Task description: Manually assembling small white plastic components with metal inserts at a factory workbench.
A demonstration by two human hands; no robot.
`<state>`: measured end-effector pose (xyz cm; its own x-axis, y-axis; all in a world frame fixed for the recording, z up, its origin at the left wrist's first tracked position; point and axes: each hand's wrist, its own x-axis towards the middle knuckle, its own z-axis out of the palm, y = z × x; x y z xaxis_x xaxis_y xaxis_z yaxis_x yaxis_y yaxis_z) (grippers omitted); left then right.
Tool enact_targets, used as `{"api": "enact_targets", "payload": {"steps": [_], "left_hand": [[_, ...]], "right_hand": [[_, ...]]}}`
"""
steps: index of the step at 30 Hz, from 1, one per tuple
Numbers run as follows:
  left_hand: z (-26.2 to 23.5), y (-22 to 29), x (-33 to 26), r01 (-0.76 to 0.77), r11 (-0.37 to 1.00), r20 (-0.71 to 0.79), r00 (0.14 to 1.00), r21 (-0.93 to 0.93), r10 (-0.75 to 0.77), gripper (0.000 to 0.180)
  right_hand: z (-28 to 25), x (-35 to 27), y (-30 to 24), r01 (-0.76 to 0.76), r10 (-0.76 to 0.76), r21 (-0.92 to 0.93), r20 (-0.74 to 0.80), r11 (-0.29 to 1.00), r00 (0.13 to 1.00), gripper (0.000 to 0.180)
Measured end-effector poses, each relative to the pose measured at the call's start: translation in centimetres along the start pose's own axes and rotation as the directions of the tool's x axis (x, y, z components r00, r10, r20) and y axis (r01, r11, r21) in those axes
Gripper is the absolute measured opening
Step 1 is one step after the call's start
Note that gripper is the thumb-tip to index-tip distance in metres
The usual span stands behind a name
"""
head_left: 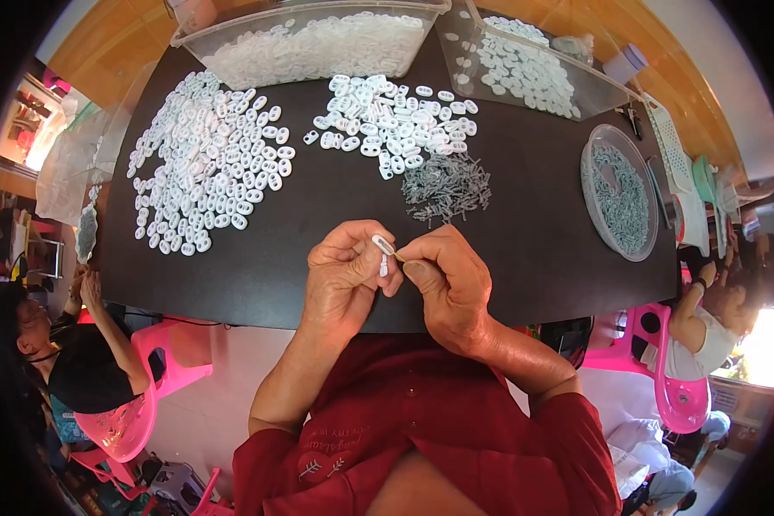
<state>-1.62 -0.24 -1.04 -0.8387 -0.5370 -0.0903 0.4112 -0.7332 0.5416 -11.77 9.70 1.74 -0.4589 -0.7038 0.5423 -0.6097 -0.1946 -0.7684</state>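
Observation:
Just above the table's near edge, my left hand (340, 279) is closed on a small white oval plastic piece (383, 244), held up between thumb and fingers. Below it, a second small white part (383, 265) shows against the fingers; whether the two are joined I cannot tell. My right hand (454, 288) meets it from the right, thumb and forefinger pinched at the oval piece's end on something thin and yellowish, too small to name. Beyond my hands lie a heap of small grey pins (447, 187) and a pile of white oval pieces (396, 120).
A larger pile of white ovals (206, 159) covers the table's left. Two clear bins (318, 73) (568, 99) of white parts line the back. At right stands a round tub (586, 185) of grey pins. People sit on pink chairs (150, 387) at both sides.

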Motion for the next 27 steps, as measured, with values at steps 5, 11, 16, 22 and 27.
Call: {"api": "enact_targets", "payload": {"steps": [5,11,16,22,27], "left_hand": [[0.31,-0.18,-0.2,-0.026,0.999,-0.019,0.999,0.026,0.026,0.014],[0.24,-0.07,-0.27,-0.022,1.0,-0.01,1.0,0.02,0.022,0.014],[0.3,-0.03,-0.38,-0.013,1.0,-0.029,0.999,0.021,0.014,0.015],[0.18,0.04,-0.44,-0.021,1.0,-0.032,0.999,-0.023,0.021,0.016],[0.07,0.0,-0.46,-0.031,0.999,-0.007,1.0,-0.013,0.031,0.017]], "right_hand": [[-0.2,-0.27,-0.73,-0.119,0.118,0.064,0.017,0.991,0.993,0.016],[-0.17,-0.3,-0.92,-0.158,0.156,0.103,0.029,0.982,0.987,0.017],[-0.14,-0.37,-0.98,-0.172,0.171,0.118,0.023,0.978,0.985,0.017],[-0.28,-0.43,-0.98,-0.141,0.14,0.056,0.023,0.988,0.99,0.016],[-0.35,-0.31,-1.22,-0.141,0.139,0.078,0.022,0.987,0.99,0.016]]}}
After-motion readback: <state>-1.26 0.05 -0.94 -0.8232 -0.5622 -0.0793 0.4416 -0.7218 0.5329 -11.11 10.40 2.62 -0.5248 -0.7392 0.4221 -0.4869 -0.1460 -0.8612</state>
